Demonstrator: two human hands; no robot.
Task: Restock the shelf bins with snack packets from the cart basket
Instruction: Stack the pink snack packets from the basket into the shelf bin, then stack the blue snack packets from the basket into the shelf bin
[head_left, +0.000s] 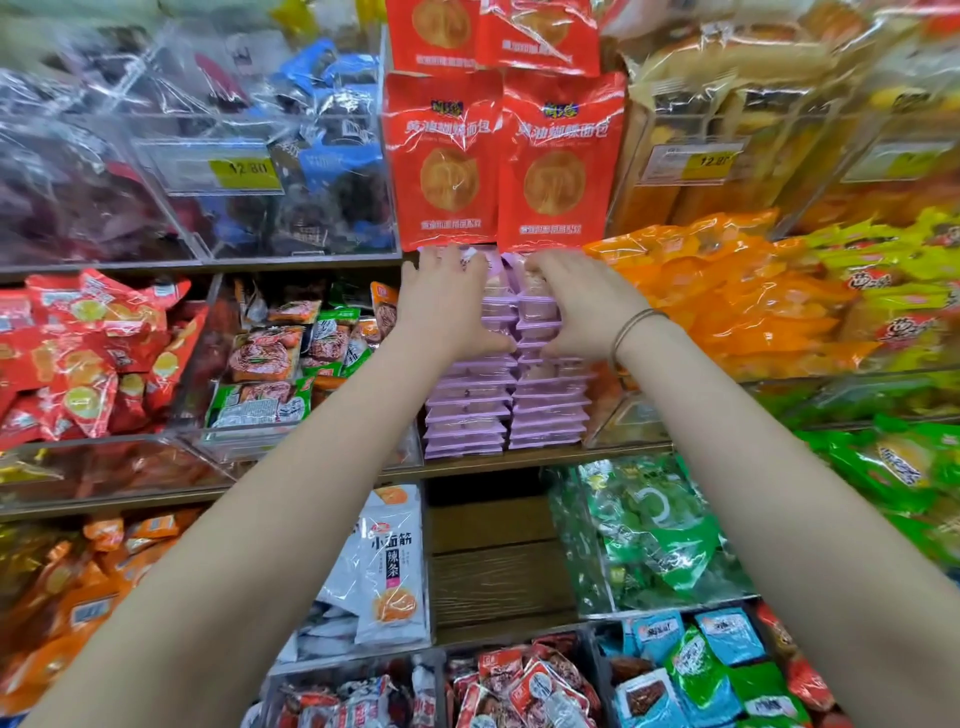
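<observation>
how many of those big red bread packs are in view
4 red bread packs: front left pack, front right pack, upper left pack, upper right pack, the upper two cut off at the top edge. More may hide behind them.

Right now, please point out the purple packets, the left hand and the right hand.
purple packets (465, 418): head view, front edges of the left stack.
left hand (447, 306): head view, back of the hand.
right hand (579, 306): head view, back of the hand.
</observation>
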